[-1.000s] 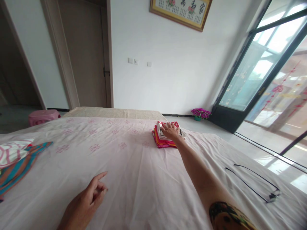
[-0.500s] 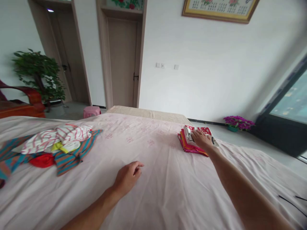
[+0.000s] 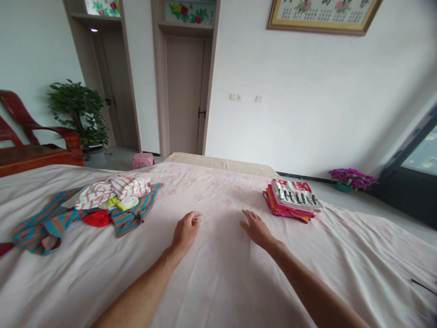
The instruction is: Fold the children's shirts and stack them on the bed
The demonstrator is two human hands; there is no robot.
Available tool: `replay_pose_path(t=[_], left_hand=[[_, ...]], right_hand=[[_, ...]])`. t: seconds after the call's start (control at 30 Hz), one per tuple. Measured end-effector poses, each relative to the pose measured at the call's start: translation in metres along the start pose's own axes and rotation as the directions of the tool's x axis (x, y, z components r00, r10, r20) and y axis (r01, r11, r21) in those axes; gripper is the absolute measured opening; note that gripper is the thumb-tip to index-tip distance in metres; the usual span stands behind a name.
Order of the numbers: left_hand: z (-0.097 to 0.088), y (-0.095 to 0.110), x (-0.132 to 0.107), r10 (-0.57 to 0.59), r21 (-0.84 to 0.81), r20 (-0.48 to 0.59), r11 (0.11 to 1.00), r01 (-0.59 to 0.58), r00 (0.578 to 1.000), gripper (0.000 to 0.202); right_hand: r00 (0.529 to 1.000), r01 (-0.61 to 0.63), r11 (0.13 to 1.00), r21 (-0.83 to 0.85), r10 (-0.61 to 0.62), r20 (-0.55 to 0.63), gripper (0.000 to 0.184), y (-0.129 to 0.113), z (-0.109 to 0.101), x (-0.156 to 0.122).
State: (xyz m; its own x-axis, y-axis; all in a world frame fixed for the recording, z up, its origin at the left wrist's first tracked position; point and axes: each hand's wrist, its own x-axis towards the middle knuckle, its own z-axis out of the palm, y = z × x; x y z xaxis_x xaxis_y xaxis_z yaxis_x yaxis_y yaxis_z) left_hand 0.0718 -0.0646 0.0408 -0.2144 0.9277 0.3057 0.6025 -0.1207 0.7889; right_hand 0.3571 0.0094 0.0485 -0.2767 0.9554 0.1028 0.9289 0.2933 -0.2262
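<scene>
My left hand [image 3: 185,232] hovers over or rests on the pale bedsheet [image 3: 218,282], its fingers loosely curled and a little apart, with nothing seen in it. To its right is my right hand [image 3: 257,229], open with the fingers spread, also without anything in it. Just beyond the right hand lies a neat stack of folded clothes. On top is a white T-shirt [image 3: 290,191] printed with "CHINA" in black and red characters; pink and orange garments [image 3: 290,214] show beneath. At the left lies a loose heap with a red-striped white garment [image 3: 112,191], a blue-and-brown striped garment [image 3: 128,222] and a red cloth [image 3: 97,218].
A pink stool [image 3: 142,160] stands past the bed's far edge. Behind the heap are a wooden armchair [image 3: 51,150] and a potted plant [image 3: 80,109]. Purple flowers [image 3: 353,177] sit on the floor at the right. A thin black cord [image 3: 423,286] lies at the right edge.
My right hand has left the top of the folded stack and moved left, nearer my left hand. The camera view has turned somewhat left, and the "CHINA" print is uncovered.
</scene>
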Motion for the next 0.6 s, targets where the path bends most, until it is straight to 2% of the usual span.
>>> replay_pose_path(t=[0.07, 0.17, 0.27, 0.37, 0.4, 0.53, 0.6], left_hand=[[-0.021, -0.013, 0.010, 0.018, 0.095, -0.148, 0.996, -0.004, 0.989, 0.033], [-0.058, -0.030, 0.024, 0.094, 0.298, -0.345, 0.954, 0.014, 0.934, 0.035], [-0.092, -0.047, 0.032, 0.078, 0.420, -0.529, 0.889, 0.181, 0.845, 0.039], [-0.118, -0.064, 0.035, 0.026, 0.442, -0.628, 0.834, 0.329, 0.777, 0.043], [-0.125, -0.070, 0.035, 0.018, 0.453, -0.636, 0.819, 0.354, 0.772, 0.044], [-0.141, -0.093, 0.043, -0.035, 0.537, -0.563, 0.744, 0.398, 0.826, 0.048], [-0.145, -0.102, 0.049, -0.083, 0.556, -0.546, 0.709, 0.435, 0.834, 0.049]], right_hand=[[0.999, 0.011, 1.000, -0.006, -0.011, 0.033, 0.056, -0.017, 0.012, -0.009], [1.000, 0.009, 0.999, -0.042, -0.009, 0.004, 0.055, -0.032, 0.018, -0.018], [0.999, 0.021, 0.998, -0.057, -0.022, -0.023, 0.054, -0.035, 0.017, -0.022], [0.998, 0.043, 0.997, -0.065, -0.046, -0.051, 0.053, -0.034, 0.017, -0.022], [0.997, 0.046, 0.997, -0.067, -0.049, -0.058, 0.053, -0.033, 0.017, -0.022], [0.996, 0.051, 0.997, -0.064, -0.055, -0.064, 0.052, -0.032, 0.018, -0.022], [0.996, 0.054, 0.997, -0.060, -0.058, -0.064, 0.051, -0.033, 0.017, -0.022]])
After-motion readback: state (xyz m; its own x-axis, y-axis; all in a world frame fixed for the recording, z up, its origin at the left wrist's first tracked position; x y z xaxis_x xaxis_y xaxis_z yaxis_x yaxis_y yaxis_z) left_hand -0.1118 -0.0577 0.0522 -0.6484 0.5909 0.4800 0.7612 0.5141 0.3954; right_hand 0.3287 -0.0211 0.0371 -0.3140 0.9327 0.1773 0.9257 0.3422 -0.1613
